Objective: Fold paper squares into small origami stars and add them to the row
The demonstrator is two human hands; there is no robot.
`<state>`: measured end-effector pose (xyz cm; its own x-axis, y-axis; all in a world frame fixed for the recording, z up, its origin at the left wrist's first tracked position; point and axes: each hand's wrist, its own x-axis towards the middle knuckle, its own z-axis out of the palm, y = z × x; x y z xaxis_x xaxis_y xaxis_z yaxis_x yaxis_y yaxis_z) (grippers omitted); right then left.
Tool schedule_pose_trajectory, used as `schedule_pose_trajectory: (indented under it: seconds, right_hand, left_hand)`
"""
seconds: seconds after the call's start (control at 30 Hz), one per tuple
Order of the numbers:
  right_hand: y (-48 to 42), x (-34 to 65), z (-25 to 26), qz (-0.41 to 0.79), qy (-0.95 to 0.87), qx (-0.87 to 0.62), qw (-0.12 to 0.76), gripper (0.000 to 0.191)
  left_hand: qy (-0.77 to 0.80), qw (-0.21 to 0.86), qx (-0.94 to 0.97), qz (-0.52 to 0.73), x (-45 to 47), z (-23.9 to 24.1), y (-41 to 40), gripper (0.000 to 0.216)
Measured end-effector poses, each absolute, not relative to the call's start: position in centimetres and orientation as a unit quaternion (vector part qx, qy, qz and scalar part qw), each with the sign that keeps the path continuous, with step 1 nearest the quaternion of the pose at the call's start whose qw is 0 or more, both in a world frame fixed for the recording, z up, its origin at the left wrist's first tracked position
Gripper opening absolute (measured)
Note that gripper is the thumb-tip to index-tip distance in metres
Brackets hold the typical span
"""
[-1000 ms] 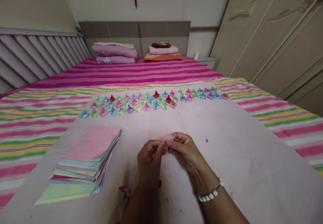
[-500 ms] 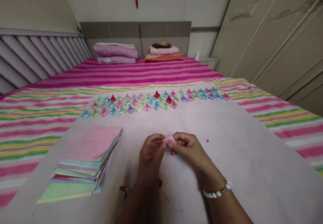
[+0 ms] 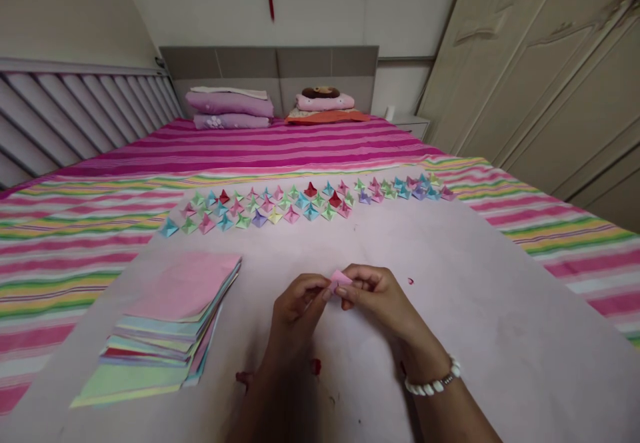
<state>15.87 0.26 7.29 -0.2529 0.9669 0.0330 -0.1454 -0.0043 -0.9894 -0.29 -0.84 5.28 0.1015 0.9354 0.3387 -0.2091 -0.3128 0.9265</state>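
Between my hands is a small folded piece of pink origami paper [image 3: 341, 279], held above the pale work surface [image 3: 450, 336]. My left hand [image 3: 298, 310] pinches its left edge between thumb and index finger. From the other side, my right hand [image 3: 373, 291] grips the paper with its thumb on the near face; a white bead bracelet circles that wrist. The fingertips cover parts of the folds. To the left lies a stack of coloured paper sheets [image 3: 185, 286], pink on top.
Rows of small folded paper boats [image 3: 260, 217] in many colours line the far side of the surface. Red scraps [image 3: 315, 366] lie near my left forearm, and a tiny red curl [image 3: 411, 281] to the right. Striped bedding [image 3: 555, 230] surrounds the surface; folded quilts [image 3: 230, 104] sit by the headboard.
My left hand has moved slightly nearer, and its fingers have closed in on the pink paper's left edge. The paper is tilted a little differently; my right hand keeps its grip.
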Motion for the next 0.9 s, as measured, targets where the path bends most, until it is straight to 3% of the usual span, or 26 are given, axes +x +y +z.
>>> schedule_pose_trajectory:
  seconds: [0.17, 0.3, 0.63, 0.9]
  right_hand:
    - [0.39, 15.8, 7.14, 0.599, -0.514, -0.386, 0.478, 0.026]
    - [0.48, 15.59, 6.81, 0.593, -0.487, -0.364, 0.529, 0.043]
    - [0.3, 15.64, 7.0, 0.531, -0.54, -0.388, 0.526, 0.019]
    - [0.09, 15.54, 7.07, 0.575, -0.521, -0.376, 0.507, 0.02]
  left_hand:
    - [0.358, 0.522, 0.552, 0.543, -0.43, 5.22, -1.02, 0.006]
    - [0.383, 0.516, 0.519, 0.564, -0.24, 5.37, -0.93, 0.006]
    - [0.438, 0.502, 0.501, 0.553, -0.55, 5.72, -0.85, 0.011]
    - [0.467, 0.512, 0.488, 0.53, -0.27, 6.05, -0.9, 0.018]
